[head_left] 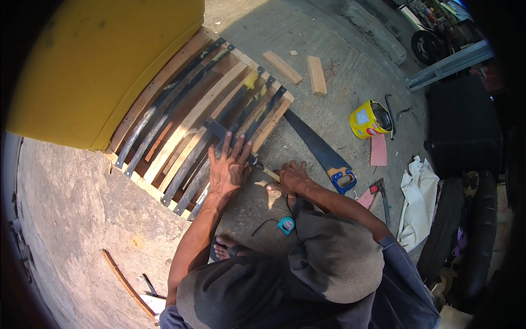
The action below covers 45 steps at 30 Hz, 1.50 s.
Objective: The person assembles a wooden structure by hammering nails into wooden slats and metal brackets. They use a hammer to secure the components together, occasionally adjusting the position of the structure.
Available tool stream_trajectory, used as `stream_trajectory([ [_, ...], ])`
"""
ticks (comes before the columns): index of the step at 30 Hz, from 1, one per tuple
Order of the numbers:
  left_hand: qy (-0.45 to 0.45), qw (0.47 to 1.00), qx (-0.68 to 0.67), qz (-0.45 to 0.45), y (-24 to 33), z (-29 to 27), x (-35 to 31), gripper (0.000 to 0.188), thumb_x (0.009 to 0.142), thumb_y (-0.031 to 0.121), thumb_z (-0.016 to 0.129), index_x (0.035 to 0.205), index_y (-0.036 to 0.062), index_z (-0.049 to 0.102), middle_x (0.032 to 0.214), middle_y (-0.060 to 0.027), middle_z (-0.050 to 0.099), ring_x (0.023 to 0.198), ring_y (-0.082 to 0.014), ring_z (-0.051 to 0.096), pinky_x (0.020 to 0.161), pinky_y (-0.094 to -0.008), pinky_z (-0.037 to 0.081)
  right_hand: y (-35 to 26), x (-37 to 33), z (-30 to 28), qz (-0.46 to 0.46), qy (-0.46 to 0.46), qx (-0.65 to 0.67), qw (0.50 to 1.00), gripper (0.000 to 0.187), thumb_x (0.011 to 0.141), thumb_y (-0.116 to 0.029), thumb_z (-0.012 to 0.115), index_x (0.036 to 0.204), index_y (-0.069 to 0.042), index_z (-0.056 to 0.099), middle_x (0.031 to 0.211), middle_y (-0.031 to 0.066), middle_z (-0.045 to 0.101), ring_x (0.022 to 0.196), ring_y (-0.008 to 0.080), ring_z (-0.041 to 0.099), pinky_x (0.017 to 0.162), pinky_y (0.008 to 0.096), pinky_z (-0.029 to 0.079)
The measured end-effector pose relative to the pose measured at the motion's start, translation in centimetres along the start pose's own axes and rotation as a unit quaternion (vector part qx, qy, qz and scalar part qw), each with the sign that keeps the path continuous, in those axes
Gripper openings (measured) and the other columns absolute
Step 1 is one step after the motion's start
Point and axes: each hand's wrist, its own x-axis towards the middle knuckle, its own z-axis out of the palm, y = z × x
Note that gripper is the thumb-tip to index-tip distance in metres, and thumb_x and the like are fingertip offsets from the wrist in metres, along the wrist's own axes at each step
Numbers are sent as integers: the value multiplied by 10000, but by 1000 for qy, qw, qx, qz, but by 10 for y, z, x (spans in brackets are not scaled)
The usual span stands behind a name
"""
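My left hand (227,167) lies flat, fingers spread, on the black webbing straps and wooden slats of a seat frame (189,123). A short dark strip (216,129) shows just beyond its fingertips. My right hand (290,178) is low beside the frame's near corner, closed around the pale handle of what looks like a hammer (269,173). The hammer's metal head is partly hidden by shadow at the frame's edge. A handsaw (315,145) with a blue and wood handle lies on the concrete to the right. By my feet rests a teal tape measure (286,225).
Yellow upholstery (104,66) adjoins the frame. Two wood offcuts (316,75) lie beyond it. At right are a yellow can (368,119), a red-headed tool (378,189), white cloth (417,203) and a black box (464,129). A curved wood strip (127,282) lies lower left.
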Motion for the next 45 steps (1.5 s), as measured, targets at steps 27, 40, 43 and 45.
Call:
stream_trajectory([
  [27, -121, 977, -168, -40, 28, -121, 45, 475, 984, 156, 675, 1438, 50, 584, 1464, -178, 581, 1314, -388, 583, 1094, -463, 511, 156, -8, 55, -167, 388, 174, 890, 96, 933, -40, 654, 1028, -33, 642, 960, 150, 596, 945, 381, 599, 802, 461, 509],
  [40, -98, 956, -193, 196, 111, -67, 25, 522, 924, 50, 723, 1424, 46, 575, 906, -168, 720, 852, -332, 722, 778, -440, 576, 60, -120, -48, -252, 118, 633, 723, 433, 980, -195, 754, 1262, -40, 464, 816, 73, 682, 675, 139, 622, 631, 339, 501],
  [43, -133, 947, -255, 142, 116, -64, 21, 432, 925, 52, 734, 1343, 42, 625, 864, -205, 724, 808, -352, 733, 728, -450, 579, 62, -119, -37, -251, 85, 647, 715, 480, 979, -219, 757, 1315, -39, 465, 868, 81, 694, 731, 142, 636, 688, 332, 513],
  [45, -152, 928, -337, 44, 114, -59, 15, 314, 937, 80, 744, 1242, 28, 686, 934, -252, 737, 838, -382, 747, 708, -447, 590, 76, -115, -17, -225, 89, 658, 713, 551, 984, -255, 750, 1399, -46, 454, 953, 93, 701, 808, 143, 647, 758, 325, 524],
])
